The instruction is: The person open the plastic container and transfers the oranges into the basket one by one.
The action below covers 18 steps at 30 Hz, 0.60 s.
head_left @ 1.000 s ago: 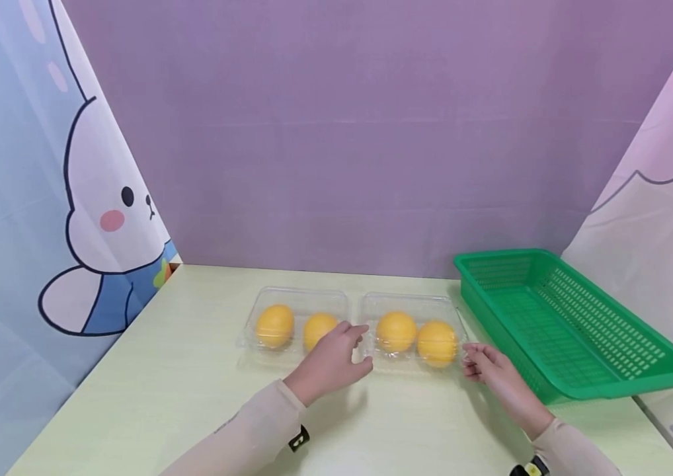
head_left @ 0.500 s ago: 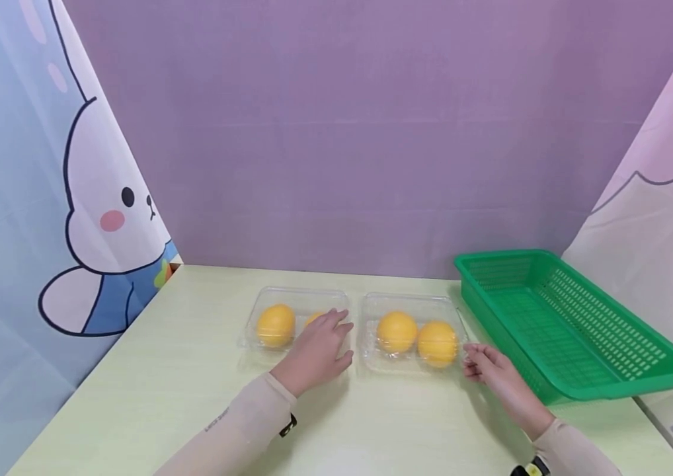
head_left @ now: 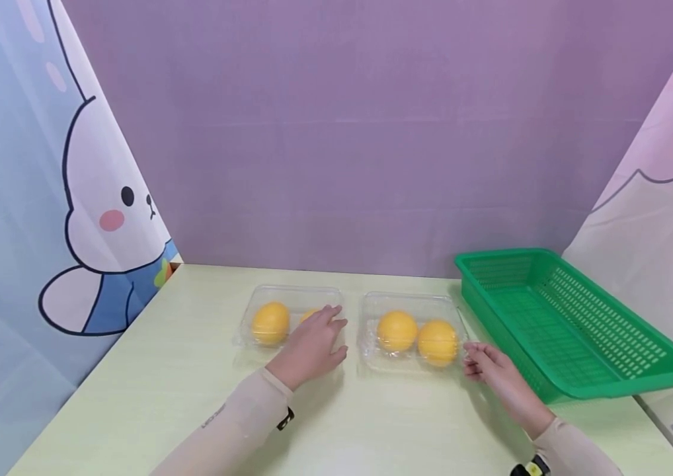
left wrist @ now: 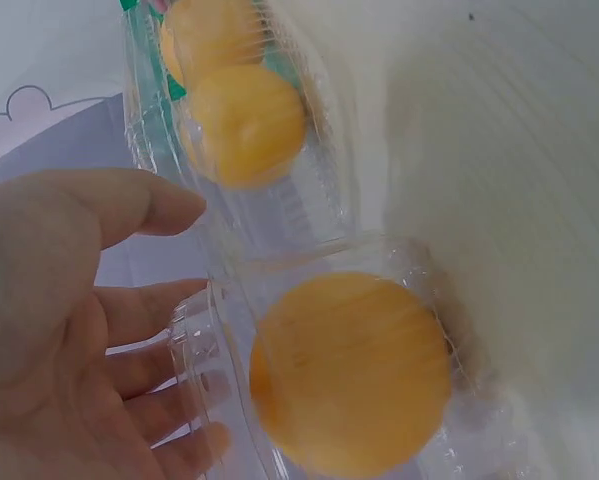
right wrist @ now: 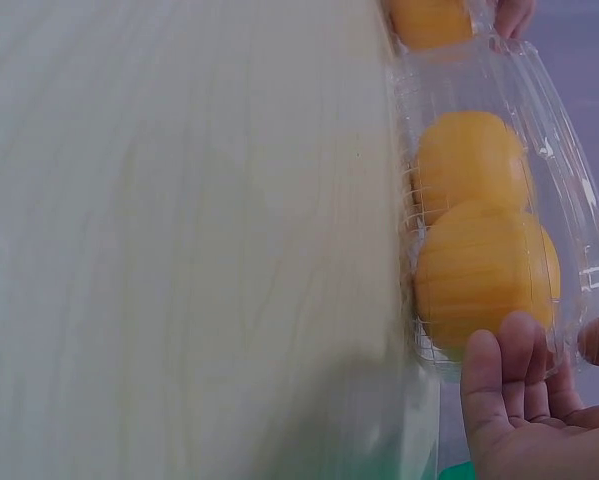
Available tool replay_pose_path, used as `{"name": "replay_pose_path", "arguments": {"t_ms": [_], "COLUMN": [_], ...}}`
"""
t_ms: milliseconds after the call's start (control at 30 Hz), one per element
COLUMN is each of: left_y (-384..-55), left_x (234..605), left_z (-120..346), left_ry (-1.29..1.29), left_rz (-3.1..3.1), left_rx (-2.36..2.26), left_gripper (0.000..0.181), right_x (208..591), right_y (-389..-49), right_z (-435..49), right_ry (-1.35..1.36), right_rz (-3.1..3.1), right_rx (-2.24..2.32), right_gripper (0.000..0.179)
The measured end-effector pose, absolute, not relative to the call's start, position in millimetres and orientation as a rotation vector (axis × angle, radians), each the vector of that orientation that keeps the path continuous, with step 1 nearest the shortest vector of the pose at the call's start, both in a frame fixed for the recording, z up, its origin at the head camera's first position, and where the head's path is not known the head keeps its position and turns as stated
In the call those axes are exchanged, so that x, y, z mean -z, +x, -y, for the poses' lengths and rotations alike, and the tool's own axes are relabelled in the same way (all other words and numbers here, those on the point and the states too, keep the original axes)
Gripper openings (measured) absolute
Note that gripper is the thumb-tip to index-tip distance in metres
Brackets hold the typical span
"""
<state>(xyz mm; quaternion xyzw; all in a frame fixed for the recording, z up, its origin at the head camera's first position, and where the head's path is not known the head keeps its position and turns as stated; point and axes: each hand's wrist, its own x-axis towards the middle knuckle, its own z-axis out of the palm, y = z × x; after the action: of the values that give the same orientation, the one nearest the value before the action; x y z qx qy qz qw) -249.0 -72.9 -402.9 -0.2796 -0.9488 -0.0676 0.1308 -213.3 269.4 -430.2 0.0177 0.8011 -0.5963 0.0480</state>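
Observation:
Two clear plastic clamshell boxes stand side by side in the head view, each with two round orange fruits inside. My left hand [head_left: 311, 345] lies over the right part of the left box [head_left: 297, 295], partly hiding one fruit. In the left wrist view its fingers [left wrist: 144, 370] reach along the box wall, with the thumb apart from them. At the outer end of the right box [head_left: 410, 304], my right hand [head_left: 500, 377] pinches the edge between thumb and curled fingers. Two oranges [right wrist: 489, 275] show through the plastic close to those fingertips.
A green perforated plastic basket [head_left: 580, 330] stands on the right of the pale table [head_left: 396, 423], close beside the right hand. A purple cloth [head_left: 336, 132] hangs behind, with printed cloths at both sides.
My left hand has moved left, from between the boxes onto the left box, which has shifted slightly left. My right hand and the right box have stayed nearly in place.

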Motion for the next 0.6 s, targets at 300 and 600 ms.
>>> {"name": "replay_pose_path", "arguments": {"t_ms": [300,600], "left_y": [-236.5,-221.1], "left_x": [402.5,411.7], "left_z": [55.5,41.3], "left_ry": [-0.923,-0.804], "left_rz": [2.607,2.783], "left_rx": [0.678,1.045], "left_gripper": [0.052,0.076], "right_x": [431.2,431.1], "right_y": [-213.4,-213.5], "right_z": [-269.3,-269.5], "right_ry": [0.059,0.043], "right_rz": [-2.437,-2.448], "right_rx": [1.819,1.815], "right_gripper": [0.044,0.045]}}
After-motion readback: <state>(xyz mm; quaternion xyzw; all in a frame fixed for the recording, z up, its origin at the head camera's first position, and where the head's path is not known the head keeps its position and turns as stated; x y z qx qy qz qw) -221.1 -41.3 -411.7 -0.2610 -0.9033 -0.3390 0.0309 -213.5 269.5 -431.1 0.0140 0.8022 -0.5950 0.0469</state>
